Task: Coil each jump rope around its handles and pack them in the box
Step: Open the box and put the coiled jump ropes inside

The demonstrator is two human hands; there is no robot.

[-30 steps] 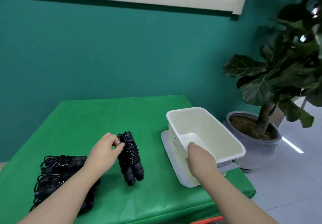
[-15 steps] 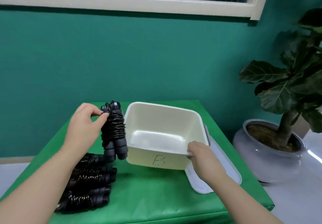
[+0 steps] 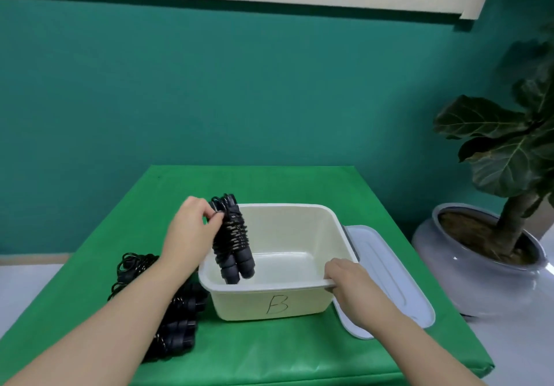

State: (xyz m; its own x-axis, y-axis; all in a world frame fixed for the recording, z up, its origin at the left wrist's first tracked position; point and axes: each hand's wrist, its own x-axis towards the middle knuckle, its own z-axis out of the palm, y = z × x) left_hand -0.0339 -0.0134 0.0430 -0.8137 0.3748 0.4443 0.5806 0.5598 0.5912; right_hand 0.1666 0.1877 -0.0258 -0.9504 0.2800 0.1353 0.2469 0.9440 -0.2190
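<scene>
A cream box marked "B" stands on the green table, and its inside looks bare. My left hand pinches the top of a coiled black jump rope, which hangs upright over the box's left side with its handle ends below the rim. My right hand grips the box's near right rim. A pile of other coiled black jump ropes lies left of the box, partly hidden behind my left forearm.
The box's grey-white lid lies flat on the table just right of the box. A potted plant stands on the floor beyond the table's right edge. A teal wall rises behind the table.
The box has come off its lid and now sits left of it, "B" side facing me. My left hand lifted the coiled rope off the table and carried it right, over the box.
</scene>
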